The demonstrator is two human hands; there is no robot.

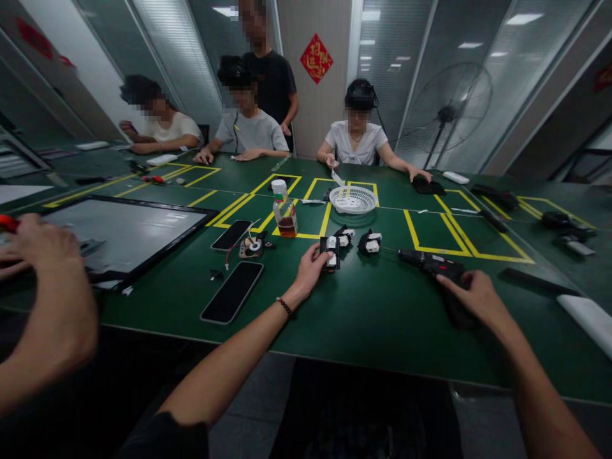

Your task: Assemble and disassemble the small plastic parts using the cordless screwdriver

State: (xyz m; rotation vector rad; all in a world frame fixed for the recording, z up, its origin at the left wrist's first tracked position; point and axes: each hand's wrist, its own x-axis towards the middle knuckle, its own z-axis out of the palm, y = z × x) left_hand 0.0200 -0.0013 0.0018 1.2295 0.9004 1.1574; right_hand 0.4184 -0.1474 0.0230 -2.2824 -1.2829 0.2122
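My left hand (310, 271) is closed on a small black-and-white part (331, 245), its fingers at the part's left and lower sides. Just beyond stand two similar black-and-white parts (345, 236), (370, 242). To the right, a black power drill (425, 260) lies on the green table (363, 319), its long thin bit pointing left toward those parts. My right hand (473, 296) is around the drill's handle, thumb along the near side; some of its fingers are hidden.
Left of my left hand lie two phones (233, 292), (232, 235) and a small wired component (252, 245). A bottle (285, 210) and a white basket (354, 201) stand farther back. A co-worker's arm (52, 299) reaches in at left beside a framed panel (143, 223). Other people sit opposite.
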